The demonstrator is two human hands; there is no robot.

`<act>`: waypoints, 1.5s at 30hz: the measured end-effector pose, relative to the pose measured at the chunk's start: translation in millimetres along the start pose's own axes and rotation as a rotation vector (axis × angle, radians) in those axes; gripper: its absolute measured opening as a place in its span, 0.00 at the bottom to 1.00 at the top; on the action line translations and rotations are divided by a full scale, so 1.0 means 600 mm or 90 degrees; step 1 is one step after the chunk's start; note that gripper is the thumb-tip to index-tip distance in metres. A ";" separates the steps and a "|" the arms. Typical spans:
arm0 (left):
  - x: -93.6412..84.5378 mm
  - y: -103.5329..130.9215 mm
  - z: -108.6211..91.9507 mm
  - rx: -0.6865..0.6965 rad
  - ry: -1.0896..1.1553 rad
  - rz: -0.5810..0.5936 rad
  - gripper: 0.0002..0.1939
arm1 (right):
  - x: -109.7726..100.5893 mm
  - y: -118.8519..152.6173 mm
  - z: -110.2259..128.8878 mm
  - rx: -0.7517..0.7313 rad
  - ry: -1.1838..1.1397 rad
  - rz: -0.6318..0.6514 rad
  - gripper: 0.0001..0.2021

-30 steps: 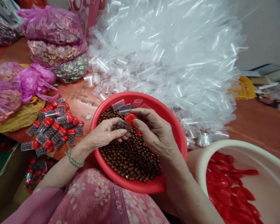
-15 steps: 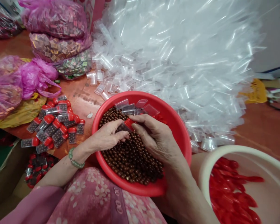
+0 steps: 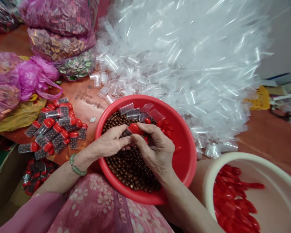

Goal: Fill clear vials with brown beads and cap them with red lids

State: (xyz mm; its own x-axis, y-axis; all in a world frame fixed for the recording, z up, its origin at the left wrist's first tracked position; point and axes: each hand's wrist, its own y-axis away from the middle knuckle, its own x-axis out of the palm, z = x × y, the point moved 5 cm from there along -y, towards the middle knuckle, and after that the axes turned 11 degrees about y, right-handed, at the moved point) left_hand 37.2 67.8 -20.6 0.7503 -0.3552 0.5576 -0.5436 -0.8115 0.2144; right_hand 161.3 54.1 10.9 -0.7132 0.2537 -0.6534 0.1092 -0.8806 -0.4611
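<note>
Above a red basin point(image 3: 191, 155), both hands are closed on one small clear tube with a red cap point(image 3: 136, 128). My left hand point(image 3: 109, 141), a green bead bracelet at its wrist, pinches the clear end, largely covered by fingers. At the capped end, my right hand point(image 3: 157, 149) has its thumb and forefinger on the red cap. Glossy brown balls point(image 3: 126, 173) fill the near and left part of the basin. Empty clear tubes point(image 3: 134, 114) lie along its far side, beside loose red caps point(image 3: 165, 127).
Capped tubes of dark balls point(image 3: 53, 132) lie heaped on the left, above an open box point(image 3: 8, 181) holding more. A big mound of clear tubes point(image 3: 179, 68) rises behind. A cream tub point(image 3: 208, 181) with red pieces point(image 3: 235, 200) stands right; pink bags point(image 3: 58, 19) are far left.
My right hand has turned and its thumb has slid left along the tube, so more of the red cap shows. My left hand keeps its hold. The view has shifted slightly.
</note>
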 end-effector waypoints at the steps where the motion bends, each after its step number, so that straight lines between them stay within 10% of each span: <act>1: 0.000 0.000 -0.002 0.004 0.029 -0.002 0.15 | 0.002 -0.001 0.003 -0.030 0.035 0.013 0.16; 7: -0.006 0.001 0.007 -0.070 0.206 -0.006 0.24 | 0.014 -0.006 0.017 -0.197 0.193 0.101 0.38; 23: -0.001 0.005 0.005 -0.064 0.283 0.053 0.19 | 0.019 -0.005 0.033 -0.284 0.289 -0.051 0.33; 32: -0.005 0.000 0.005 -0.026 0.212 -0.037 0.18 | 0.034 -0.005 0.026 -0.238 0.312 0.072 0.37; 45: 0.000 0.004 -0.001 0.017 -0.020 -0.095 0.06 | 0.029 -0.009 0.027 -0.305 0.323 0.008 0.29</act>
State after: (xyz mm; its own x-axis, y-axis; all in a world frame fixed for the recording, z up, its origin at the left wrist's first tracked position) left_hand 35.8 66.3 -19.7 0.8337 -0.2441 0.4953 -0.4152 -0.8684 0.2710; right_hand 137.0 57.1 11.6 -0.3115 0.5032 -0.8061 0.4921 -0.6402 -0.5899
